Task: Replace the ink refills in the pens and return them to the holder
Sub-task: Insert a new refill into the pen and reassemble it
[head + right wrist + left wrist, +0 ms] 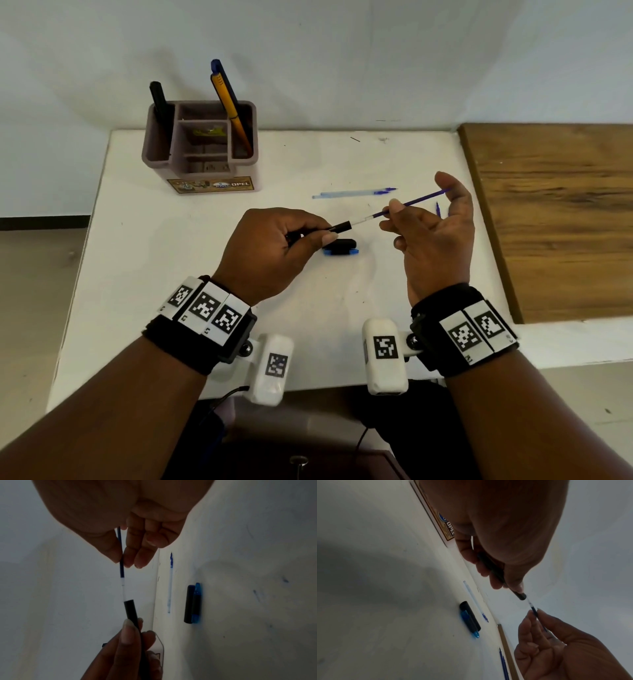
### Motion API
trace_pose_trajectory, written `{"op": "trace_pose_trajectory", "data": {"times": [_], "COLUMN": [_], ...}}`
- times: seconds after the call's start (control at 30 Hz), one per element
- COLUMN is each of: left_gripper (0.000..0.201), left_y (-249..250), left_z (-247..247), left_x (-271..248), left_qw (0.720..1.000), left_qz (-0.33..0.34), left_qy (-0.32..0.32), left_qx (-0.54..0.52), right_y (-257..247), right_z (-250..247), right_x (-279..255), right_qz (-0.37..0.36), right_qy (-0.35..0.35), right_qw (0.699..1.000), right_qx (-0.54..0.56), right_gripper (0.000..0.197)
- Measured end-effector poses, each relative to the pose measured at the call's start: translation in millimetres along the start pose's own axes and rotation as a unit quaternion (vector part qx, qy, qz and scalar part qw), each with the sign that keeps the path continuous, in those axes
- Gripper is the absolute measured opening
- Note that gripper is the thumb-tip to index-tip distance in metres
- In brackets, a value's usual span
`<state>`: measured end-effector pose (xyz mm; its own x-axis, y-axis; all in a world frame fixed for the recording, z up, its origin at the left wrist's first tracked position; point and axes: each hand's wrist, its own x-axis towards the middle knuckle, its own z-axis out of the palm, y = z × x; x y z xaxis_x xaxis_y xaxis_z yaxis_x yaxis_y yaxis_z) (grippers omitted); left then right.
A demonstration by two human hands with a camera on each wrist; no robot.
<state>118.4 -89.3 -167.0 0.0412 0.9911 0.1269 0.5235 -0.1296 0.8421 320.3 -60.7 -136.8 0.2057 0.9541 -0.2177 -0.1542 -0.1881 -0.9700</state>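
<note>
Head: holder (202,150) label (OPEL).

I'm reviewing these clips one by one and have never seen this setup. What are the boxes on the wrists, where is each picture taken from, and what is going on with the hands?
No robot here: a person wears one camera on the head and one on each wrist, on the patterned bands. The big picture looks down from the head; the two dark ones look along each hand.

The left hand grips a black pen barrel. The right hand pinches a blue ink refill, its clear end at the barrel's mouth.

On the white table lie a spent-looking refill, a black-and-blue pen part, and a pen holder with a black pen and a yellow pen.
</note>
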Motion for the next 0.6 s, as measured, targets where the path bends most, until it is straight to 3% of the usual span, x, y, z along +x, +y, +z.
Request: {"op": "trace_pose_trajectory", "data": {"times": [0.23,0.4,0.6], "left_gripper": [0.014,0.013,0.012], "left_y": [-1,-2,-1], "left_z": [0,2,1], "left_x": [0,1,1], "left_qw": [1.0,1.0,1.0], "left_qz": [-0.001,0.0,0.004], "left_qy": [-0.005,-0.008,-0.004], "left_qx": [0.0,0.002,-0.003], "right_y": [3,8,18], "right_z": [-1,3,7], "right_x": [2,0,-4], "right_qz": [-0.008,-0.012,-0.027], "right_qy": [0.001,-0.004,-0.064], "right_qw": [1.0,0.997,0.987], "right_qx": [-0.018,-0.081,-0.146], "right_gripper": [0.057,0.018,0.018]}}
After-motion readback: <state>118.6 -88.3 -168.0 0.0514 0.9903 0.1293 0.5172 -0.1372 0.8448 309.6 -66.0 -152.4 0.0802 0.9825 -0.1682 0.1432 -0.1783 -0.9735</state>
